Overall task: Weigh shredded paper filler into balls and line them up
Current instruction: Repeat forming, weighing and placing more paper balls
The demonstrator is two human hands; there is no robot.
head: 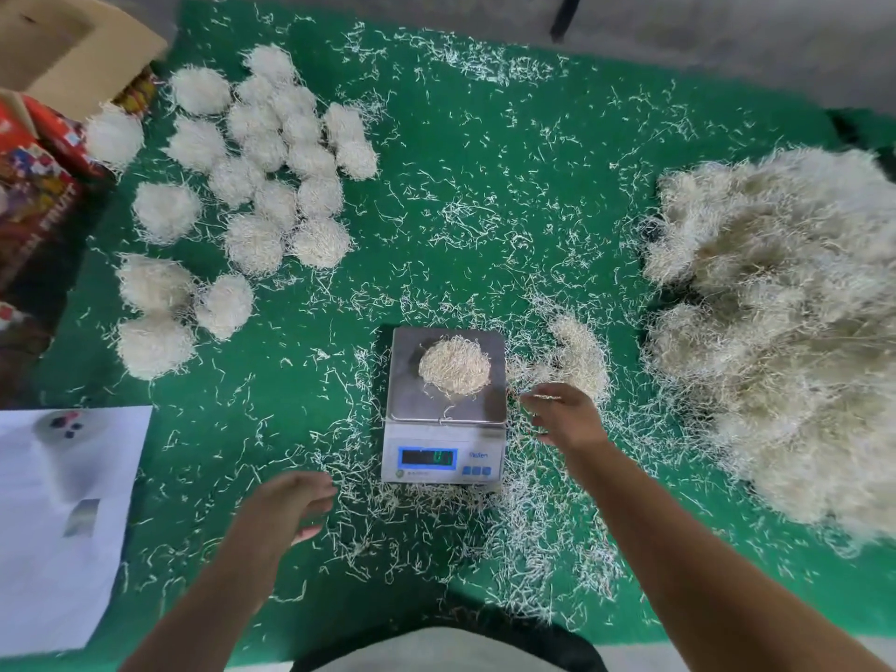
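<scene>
A small digital scale stands on the green mat, with one ball of cream shredded paper on its steel pan. Its blue display is lit but unreadable. My right hand hovers just right of the pan, fingers relaxed, holding nothing. Beside it lies a small loose clump of filler. My left hand hangs over the mat left of the scale, fingers loose and empty. Several finished paper balls are grouped at the upper left. A big heap of loose filler fills the right side.
Loose paper strands litter the green mat. A white printed sheet lies at the lower left. An open cardboard box and colourful packaging sit at the far left edge. Grey floor lies beyond the mat.
</scene>
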